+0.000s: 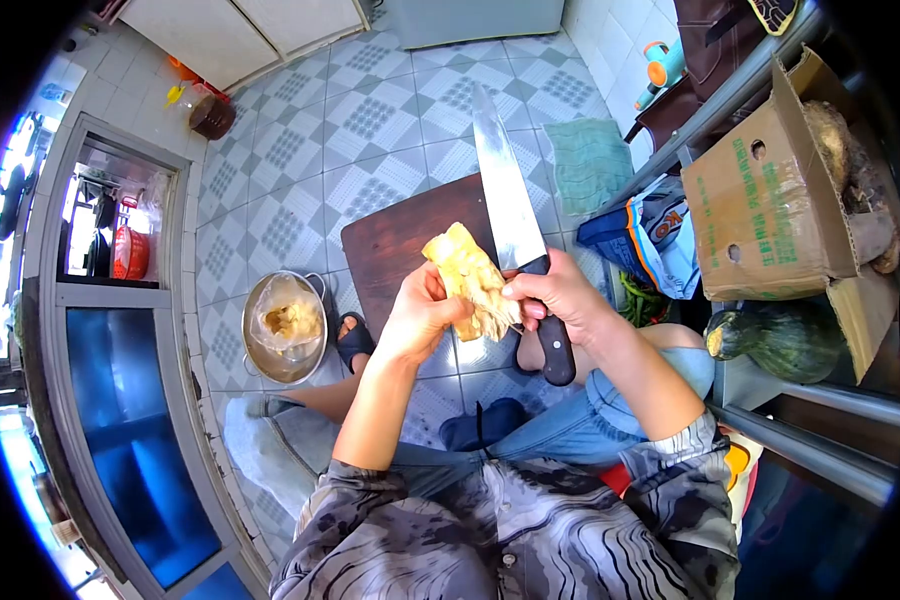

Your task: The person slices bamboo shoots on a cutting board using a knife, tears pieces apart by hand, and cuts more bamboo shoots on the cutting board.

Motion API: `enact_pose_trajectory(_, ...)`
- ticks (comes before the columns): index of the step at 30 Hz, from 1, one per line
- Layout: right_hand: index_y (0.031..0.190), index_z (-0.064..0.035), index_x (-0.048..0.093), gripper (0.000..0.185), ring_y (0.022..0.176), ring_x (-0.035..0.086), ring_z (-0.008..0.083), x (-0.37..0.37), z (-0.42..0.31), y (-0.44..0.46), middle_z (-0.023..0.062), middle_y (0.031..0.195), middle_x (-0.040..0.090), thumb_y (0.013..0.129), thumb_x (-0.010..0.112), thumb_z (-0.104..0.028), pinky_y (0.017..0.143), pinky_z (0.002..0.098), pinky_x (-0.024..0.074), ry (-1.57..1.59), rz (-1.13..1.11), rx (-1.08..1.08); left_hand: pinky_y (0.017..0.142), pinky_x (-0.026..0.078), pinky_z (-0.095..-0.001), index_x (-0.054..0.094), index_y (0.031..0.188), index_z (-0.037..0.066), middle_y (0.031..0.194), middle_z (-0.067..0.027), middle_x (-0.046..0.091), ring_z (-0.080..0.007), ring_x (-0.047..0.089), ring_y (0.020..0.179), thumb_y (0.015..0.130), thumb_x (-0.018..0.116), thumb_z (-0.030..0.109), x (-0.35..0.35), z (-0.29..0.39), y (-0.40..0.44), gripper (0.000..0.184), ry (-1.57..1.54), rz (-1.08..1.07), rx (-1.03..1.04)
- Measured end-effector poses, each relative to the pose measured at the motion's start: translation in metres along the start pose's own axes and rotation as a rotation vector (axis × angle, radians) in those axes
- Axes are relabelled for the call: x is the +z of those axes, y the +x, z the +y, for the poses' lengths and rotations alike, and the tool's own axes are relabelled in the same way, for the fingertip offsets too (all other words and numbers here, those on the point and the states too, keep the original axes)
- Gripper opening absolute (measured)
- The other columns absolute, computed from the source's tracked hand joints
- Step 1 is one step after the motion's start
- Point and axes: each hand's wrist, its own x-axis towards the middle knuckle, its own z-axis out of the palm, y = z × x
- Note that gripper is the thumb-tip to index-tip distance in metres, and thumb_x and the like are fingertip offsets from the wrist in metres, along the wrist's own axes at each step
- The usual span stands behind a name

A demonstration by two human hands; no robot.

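My left hand [426, 310] is closed on a yellow chunk of food [467, 275] with a ragged, fibrous side; its exact kind I cannot make out. My right hand [562, 300] wraps round the black handle of a large kitchen knife [510, 190], its broad blade pointing up and away from me. The right thumb and fingertips also touch the chunk's ragged edge. Beneath and beyond both hands, a dark brown wooden cutting board [395, 235] lies low on the floor. At left stands a metal pot [253, 350] with a plastic bag of yellowish pieces [293, 320] inside.
At right, a metal rack [820, 420] carries an open cardboard box [770, 190] and a green pumpkin [785, 340]. A blue bag [650, 235] sits beside it. A green cloth [588, 165] lies on the tiled floor. Glazed cabinet doors [140, 420] line the left.
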Motion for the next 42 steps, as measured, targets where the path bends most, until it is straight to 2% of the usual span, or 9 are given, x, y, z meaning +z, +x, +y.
enact_pose_trajectory(12,0.089,0.0014,0.052,0.022,0.043,0.043,0.0065,0.002,-0.003,-0.004,0.0011,0.066,0.051,0.069,0.061,-0.001,0.039,0.0252,0.0418,0.069,-0.055,0.006,0.084,0.049,-0.0301,0.050,0.109,-0.004,0.102,-0.0118,0.064,-0.0174,0.063,0.091,0.068,0.054,-0.011,0.005,0.007,-0.004,0.041,0.029,-0.055,0.037)
enact_pose_trajectory(23,0.089,0.0014,0.052,0.021,0.043,0.044,0.0068,0.001,-0.002,-0.004,0.0017,0.063,0.050,0.070,0.062,-0.002,0.038,0.0254,0.0414,0.104,-0.074,0.012,0.086,0.049,-0.0317,0.049,0.112,-0.003,0.105,-0.0133,0.063,-0.0183,0.063,0.094,0.077,0.060,-0.005,0.007,0.006,-0.006,0.036,-0.041,-0.080,0.024)
enact_pose_trajectory(33,0.088,0.0006,0.052,0.021,0.044,0.045,0.0064,0.001,-0.002,-0.004,0.0008,0.062,0.049,0.070,0.062,-0.004,0.039,0.0252,0.0422,0.074,-0.026,-0.005,0.086,0.049,-0.0321,0.048,0.116,-0.003,0.107,-0.0134,0.063,-0.0188,0.062,0.095,0.079,0.062,-0.002,0.007,0.007,-0.007,0.040,-0.036,-0.069,0.035)
enact_pose_trajectory(42,0.090,0.0004,0.050,0.026,0.044,0.045,0.0063,-0.001,-0.002,-0.003,0.0009,0.063,0.049,0.069,0.064,-0.005,0.039,0.0256,0.0436,0.039,0.019,-0.015,0.078,0.052,-0.0285,0.051,0.114,-0.003,0.103,-0.0108,0.063,-0.0170,0.063,0.091,0.079,0.056,-0.004,0.001,0.011,-0.005,0.035,-0.081,-0.069,-0.001)
